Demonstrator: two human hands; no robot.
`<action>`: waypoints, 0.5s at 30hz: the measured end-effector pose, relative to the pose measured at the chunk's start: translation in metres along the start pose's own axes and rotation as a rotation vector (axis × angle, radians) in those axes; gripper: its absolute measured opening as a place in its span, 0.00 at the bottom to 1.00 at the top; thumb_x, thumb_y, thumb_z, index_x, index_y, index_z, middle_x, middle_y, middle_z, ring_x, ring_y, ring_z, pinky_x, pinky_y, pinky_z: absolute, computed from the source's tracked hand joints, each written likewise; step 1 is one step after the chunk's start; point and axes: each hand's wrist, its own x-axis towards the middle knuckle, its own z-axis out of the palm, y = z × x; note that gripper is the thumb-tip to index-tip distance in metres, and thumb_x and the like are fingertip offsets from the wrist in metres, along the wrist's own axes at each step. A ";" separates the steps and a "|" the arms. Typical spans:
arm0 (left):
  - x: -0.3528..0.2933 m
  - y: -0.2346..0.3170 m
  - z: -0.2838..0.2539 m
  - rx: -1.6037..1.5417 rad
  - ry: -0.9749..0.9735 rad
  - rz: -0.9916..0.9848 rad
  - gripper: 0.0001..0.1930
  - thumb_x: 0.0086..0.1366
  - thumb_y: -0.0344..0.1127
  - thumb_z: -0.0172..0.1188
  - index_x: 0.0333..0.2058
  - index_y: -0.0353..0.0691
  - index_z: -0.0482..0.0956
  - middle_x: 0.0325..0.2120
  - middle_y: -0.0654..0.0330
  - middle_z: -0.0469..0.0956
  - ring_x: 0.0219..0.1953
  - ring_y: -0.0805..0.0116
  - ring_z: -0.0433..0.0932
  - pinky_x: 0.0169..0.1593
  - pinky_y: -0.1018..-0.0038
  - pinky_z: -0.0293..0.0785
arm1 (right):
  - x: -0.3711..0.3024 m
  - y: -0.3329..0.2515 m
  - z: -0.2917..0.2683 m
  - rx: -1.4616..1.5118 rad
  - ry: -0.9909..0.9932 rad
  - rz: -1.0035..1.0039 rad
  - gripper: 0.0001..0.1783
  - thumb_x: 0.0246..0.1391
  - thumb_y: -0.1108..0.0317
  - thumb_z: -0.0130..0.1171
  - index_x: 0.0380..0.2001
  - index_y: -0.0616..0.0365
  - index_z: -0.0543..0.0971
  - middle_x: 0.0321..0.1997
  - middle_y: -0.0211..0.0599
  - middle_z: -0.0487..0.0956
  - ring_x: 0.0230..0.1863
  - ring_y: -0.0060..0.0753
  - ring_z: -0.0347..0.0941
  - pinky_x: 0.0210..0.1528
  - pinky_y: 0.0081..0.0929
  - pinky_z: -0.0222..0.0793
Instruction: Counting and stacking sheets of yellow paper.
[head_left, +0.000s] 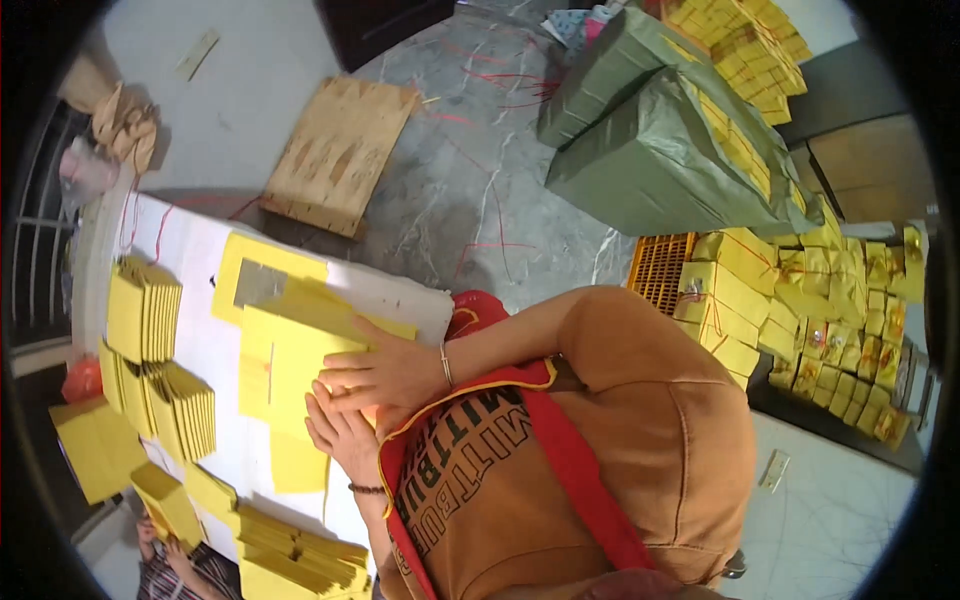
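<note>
A yellow paper piece (290, 345) lies on the white table (400, 290), over other yellow sheets. My right hand (395, 370), with a thin metal bangle at the wrist, rests flat on it, fingers stretched out. Close beside it is my left hand (345, 430), a dark bead bracelet on its wrist, its fingers also extended on the yellow paper near its edge. The two hands touch or overlap slightly. Beyond them, a yellow sheet with a grey rectangle (259, 284) shows partly from under the piece. Another yellow strip (298, 460) hangs below the left hand.
Folded yellow paper bundles (145, 310) stand along the table's far side, more (300, 560) at lower left. A co-worker's hands (170, 550) hold a yellow bundle. A wooden board (340, 150), grey-green sacks (660, 150) and an orange crate (660, 265) stand on the floor.
</note>
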 end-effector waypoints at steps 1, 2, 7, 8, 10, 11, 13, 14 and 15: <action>0.002 0.000 -0.007 -0.003 0.009 0.018 0.38 0.62 0.59 0.40 0.62 0.38 0.46 0.63 0.47 0.45 0.64 0.47 0.42 0.63 0.52 0.36 | -0.006 -0.001 0.005 0.027 -0.027 0.010 0.30 0.47 0.38 0.48 0.48 0.45 0.71 0.54 0.30 0.67 0.59 0.31 0.57 0.57 0.64 0.44; 0.007 0.001 -0.017 -0.175 -0.053 -0.029 0.37 0.63 0.57 0.40 0.62 0.38 0.45 0.63 0.47 0.45 0.65 0.48 0.42 0.63 0.52 0.35 | -0.013 0.000 0.012 0.004 -0.025 0.023 0.30 0.47 0.38 0.48 0.48 0.45 0.71 0.54 0.30 0.67 0.59 0.31 0.57 0.57 0.64 0.44; 0.013 -0.012 -0.036 -0.466 -0.165 0.024 0.35 0.66 0.52 0.38 0.62 0.34 0.42 0.63 0.47 0.45 0.64 0.48 0.43 0.62 0.56 0.37 | -0.017 0.003 0.023 0.064 0.018 0.061 0.39 0.46 0.34 0.46 0.54 0.50 0.66 0.58 0.33 0.64 0.62 0.32 0.55 0.59 0.68 0.36; 0.015 -0.011 -0.037 -0.608 -0.195 -0.049 0.35 0.62 0.42 0.47 0.62 0.33 0.43 0.62 0.45 0.49 0.63 0.47 0.47 0.61 0.56 0.41 | -0.017 0.003 0.021 0.056 0.019 0.065 0.39 0.46 0.34 0.46 0.54 0.50 0.66 0.58 0.33 0.64 0.62 0.32 0.55 0.59 0.68 0.36; 0.018 -0.007 -0.045 -0.451 -0.169 0.039 0.36 0.58 0.36 0.51 0.61 0.32 0.44 0.60 0.45 0.51 0.61 0.47 0.49 0.60 0.56 0.45 | -0.017 0.004 0.016 0.075 -0.041 0.072 0.41 0.46 0.37 0.50 0.57 0.54 0.61 0.59 0.34 0.63 0.62 0.33 0.55 0.60 0.68 0.33; 0.020 -0.005 -0.048 -0.292 -0.141 0.118 0.38 0.54 0.30 0.54 0.61 0.31 0.46 0.59 0.44 0.54 0.60 0.46 0.52 0.58 0.56 0.49 | -0.017 0.005 0.015 0.065 -0.037 0.076 0.41 0.46 0.37 0.50 0.57 0.54 0.61 0.59 0.34 0.63 0.62 0.33 0.55 0.60 0.68 0.33; 0.023 -0.003 -0.050 -0.217 -0.140 0.120 0.39 0.51 0.27 0.56 0.61 0.31 0.47 0.57 0.44 0.56 0.57 0.46 0.56 0.56 0.57 0.54 | -0.017 0.006 0.014 0.109 -0.051 0.077 0.44 0.46 0.38 0.50 0.58 0.57 0.58 0.59 0.39 0.62 0.63 0.35 0.54 0.61 0.66 0.32; 0.025 -0.002 -0.050 -0.143 -0.141 0.107 0.41 0.47 0.24 0.57 0.60 0.31 0.48 0.56 0.44 0.59 0.55 0.45 0.59 0.53 0.57 0.58 | -0.015 0.006 0.012 0.098 -0.049 0.078 0.44 0.46 0.38 0.50 0.58 0.57 0.58 0.59 0.39 0.62 0.63 0.35 0.54 0.61 0.66 0.32; 0.026 -0.003 -0.047 -0.145 -0.133 0.116 0.41 0.47 0.24 0.57 0.60 0.31 0.48 0.56 0.44 0.59 0.55 0.45 0.59 0.53 0.57 0.58 | -0.012 0.004 0.010 0.172 -0.118 0.121 0.44 0.47 0.39 0.50 0.59 0.59 0.55 0.60 0.43 0.61 0.64 0.37 0.52 0.62 0.64 0.31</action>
